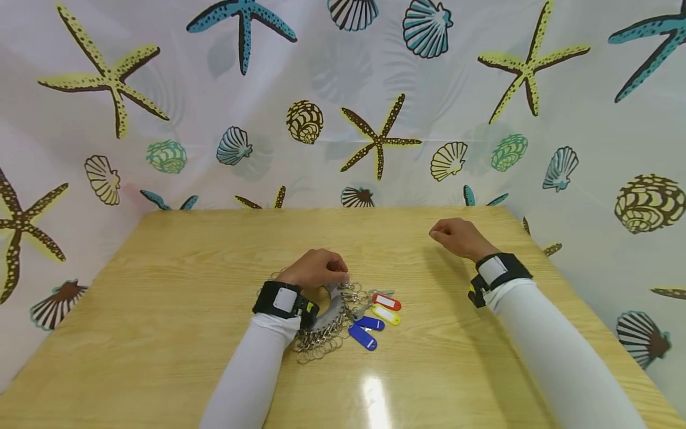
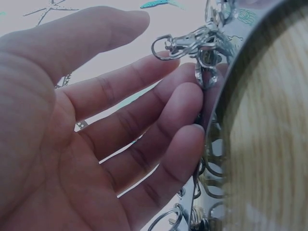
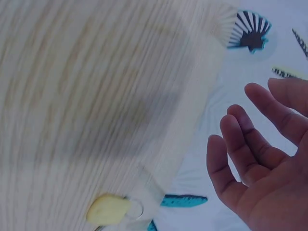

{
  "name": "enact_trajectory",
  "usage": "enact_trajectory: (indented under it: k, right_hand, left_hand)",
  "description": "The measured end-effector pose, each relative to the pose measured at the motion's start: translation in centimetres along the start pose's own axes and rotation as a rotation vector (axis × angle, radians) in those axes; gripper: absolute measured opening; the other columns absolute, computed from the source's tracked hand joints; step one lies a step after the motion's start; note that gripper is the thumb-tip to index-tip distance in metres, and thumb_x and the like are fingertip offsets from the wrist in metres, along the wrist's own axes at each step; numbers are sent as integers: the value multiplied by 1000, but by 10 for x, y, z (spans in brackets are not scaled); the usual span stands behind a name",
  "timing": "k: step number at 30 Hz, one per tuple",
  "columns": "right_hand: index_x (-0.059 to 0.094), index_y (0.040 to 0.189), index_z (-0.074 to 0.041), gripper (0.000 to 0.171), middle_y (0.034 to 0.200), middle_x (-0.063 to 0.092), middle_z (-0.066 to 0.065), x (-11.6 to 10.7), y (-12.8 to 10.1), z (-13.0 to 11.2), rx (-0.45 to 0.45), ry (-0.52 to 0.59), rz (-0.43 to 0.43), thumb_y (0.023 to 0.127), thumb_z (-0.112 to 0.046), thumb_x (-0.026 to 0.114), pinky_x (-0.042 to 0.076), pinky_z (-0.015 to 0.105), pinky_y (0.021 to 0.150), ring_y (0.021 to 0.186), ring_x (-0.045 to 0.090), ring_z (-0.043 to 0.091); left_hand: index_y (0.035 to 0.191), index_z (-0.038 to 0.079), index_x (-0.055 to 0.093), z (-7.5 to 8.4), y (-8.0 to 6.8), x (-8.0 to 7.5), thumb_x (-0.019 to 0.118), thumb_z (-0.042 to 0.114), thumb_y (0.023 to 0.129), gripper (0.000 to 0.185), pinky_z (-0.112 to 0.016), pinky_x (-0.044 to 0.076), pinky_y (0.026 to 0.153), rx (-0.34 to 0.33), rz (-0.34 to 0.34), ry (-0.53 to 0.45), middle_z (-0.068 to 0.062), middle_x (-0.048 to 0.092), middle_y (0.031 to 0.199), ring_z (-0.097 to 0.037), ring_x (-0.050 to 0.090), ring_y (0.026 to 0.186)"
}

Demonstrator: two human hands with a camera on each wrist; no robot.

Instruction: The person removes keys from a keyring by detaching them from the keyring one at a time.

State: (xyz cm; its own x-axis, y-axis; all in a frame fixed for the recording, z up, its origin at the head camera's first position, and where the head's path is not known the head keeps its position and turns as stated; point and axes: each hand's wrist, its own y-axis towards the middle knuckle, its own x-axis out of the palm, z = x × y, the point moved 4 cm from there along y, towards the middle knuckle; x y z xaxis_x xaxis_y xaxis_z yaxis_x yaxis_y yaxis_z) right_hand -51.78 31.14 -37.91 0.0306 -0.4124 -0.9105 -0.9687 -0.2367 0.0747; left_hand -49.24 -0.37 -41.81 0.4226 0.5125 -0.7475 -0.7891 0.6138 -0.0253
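"What's the biggest thing we see?"
"The shell-and-starfish cloth (image 1: pixel 332 173), which stands along the back and both sides of us. Inside it we have the wood-grain surface (image 1: pixel 161 310); its far edge meets the cloth, and its side edges spread apart toward us."

"And our sleeves?"
"Two white sleeves (image 1: pixel 557 351) reach in from the near side, each ending in a black wristband (image 1: pixel 504 269)."

"How do our hands stand?"
"Our left hand (image 1: pixel 315 268) is over the metal ring (image 1: pixel 334 307), fingers loosely bent, thumb apart, not clenched; fingertips meet the rim or lie just beside it, we cannot tell which. Our right hand (image 1: pixel 460 236) is released, loosely curled, holding nothing, near the far right corner and well apart from the ring."

"Where does that ring sit?"
"On the surface, about mid-width, away from every edge. We have a wide stretch of wood to its left, and more between it and our right hand."

"And the small pieces?"
"Beside the ring's right rim lie two blue tags (image 1: pixel 362 337), a yellow tag (image 1: pixel 386 314) and a red tag (image 1: pixel 386 302). Smaller, metal clasps (image 1: pixel 316 339) crowd the outer rim."
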Motion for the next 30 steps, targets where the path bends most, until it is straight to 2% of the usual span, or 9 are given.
enact_trajectory:
  k: [8,15,22,25,30]
  right_hand:
    - [66,112,0,25,102,65,16,17,-1,-30,-67,31,-71,100,-19,53,48,44,75,86,60,28]
    - [69,102,-4,20,85,64,5,30,-1,-57,-146,39,-116,98,-19,56,43,35,66,70,52,19]
    - [70,94,-4,21,69,54,-1,44,-1,-80,-234,68,-177,98,-21,58,36,32,60,60,44,15]
    - [70,90,-7,20,65,50,-4,52,-3,-86,-259,89,-223,96,-23,61,35,30,59,59,43,13]
    - [71,87,-13,14,69,58,-4,66,-8,-95,-282,140,-330,93,-24,66,40,29,61,64,50,13]
  left_hand:
    - [103,11,71,2,1,-1,65,23,93,16,-29,50,75,-10,-3,4,2,68,91,-11,62,82]
    - [102,12,71,2,1,-1,65,23,94,15,-29,49,74,-18,2,5,2,68,90,-11,61,81]
    - [103,12,71,2,0,-3,65,23,94,16,-29,49,74,-23,-5,6,1,68,91,-11,62,81]
    - [104,11,71,2,0,-3,65,23,94,17,-29,49,75,-26,-10,7,1,68,92,-10,62,82]
    - [103,11,71,1,1,-3,65,23,93,17,-29,49,76,-33,-11,6,1,68,92,-11,62,82]
